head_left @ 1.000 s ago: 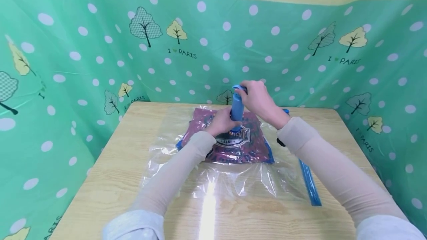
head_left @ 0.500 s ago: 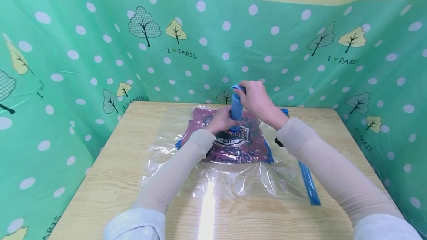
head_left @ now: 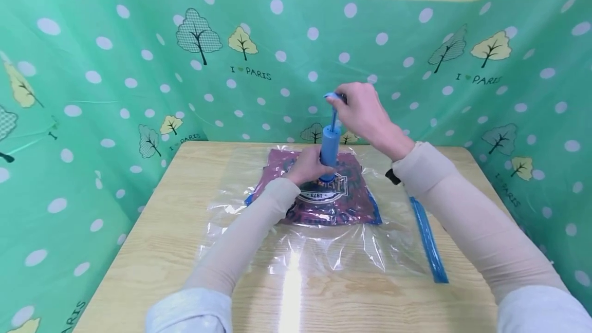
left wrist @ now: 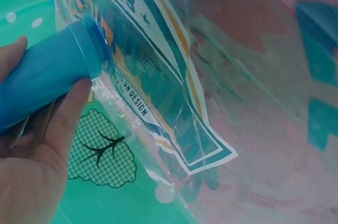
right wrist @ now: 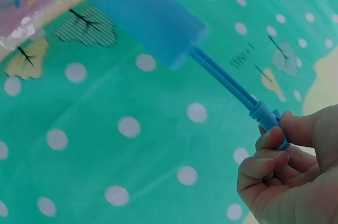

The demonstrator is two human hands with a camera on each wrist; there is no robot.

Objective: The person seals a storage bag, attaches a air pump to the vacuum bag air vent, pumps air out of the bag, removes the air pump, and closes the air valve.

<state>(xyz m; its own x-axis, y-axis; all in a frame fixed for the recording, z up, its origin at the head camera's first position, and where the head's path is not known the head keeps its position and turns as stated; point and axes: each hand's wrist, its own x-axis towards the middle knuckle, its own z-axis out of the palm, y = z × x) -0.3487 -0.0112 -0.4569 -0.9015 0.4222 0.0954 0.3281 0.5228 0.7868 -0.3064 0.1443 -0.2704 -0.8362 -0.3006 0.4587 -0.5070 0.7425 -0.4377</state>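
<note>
Head view: right grip (head_left: 363, 112) holds handle (head_left: 331, 95) above left grip (head_left: 307, 165).

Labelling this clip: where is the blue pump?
In the head view, the blue pump stands just right of centre on the clear bag, left hand round its barrel, right hand on its handle.

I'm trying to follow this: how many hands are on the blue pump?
2: the left hand grips the barrel, and the right hand holds the handle above it.

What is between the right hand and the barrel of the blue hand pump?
The thin blue plunger rod runs from the barrel to the handle in the right hand; the right wrist view shows it most clearly.
</note>
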